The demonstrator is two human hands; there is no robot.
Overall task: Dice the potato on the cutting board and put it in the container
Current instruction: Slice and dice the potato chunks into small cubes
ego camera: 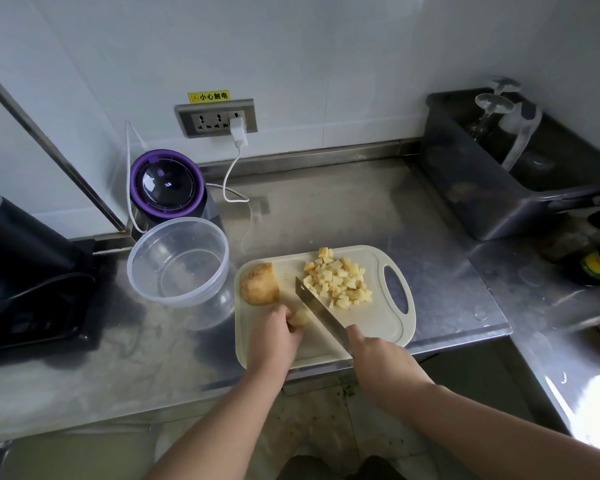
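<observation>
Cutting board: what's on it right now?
On the cutting board: a pile of dice, an uncut potato half, and the knife held by the right hand. The left hand grips a small piece, mostly covered by its fingers.

On the cutting board (371, 327) the left hand (274, 337) pins a small potato piece (298, 318) while the right hand (378, 358) grips a knife (317, 311) beside it. Diced cubes (338, 278) lie near the board's handle; a clear container (179, 261) stands just left of it.
</observation>
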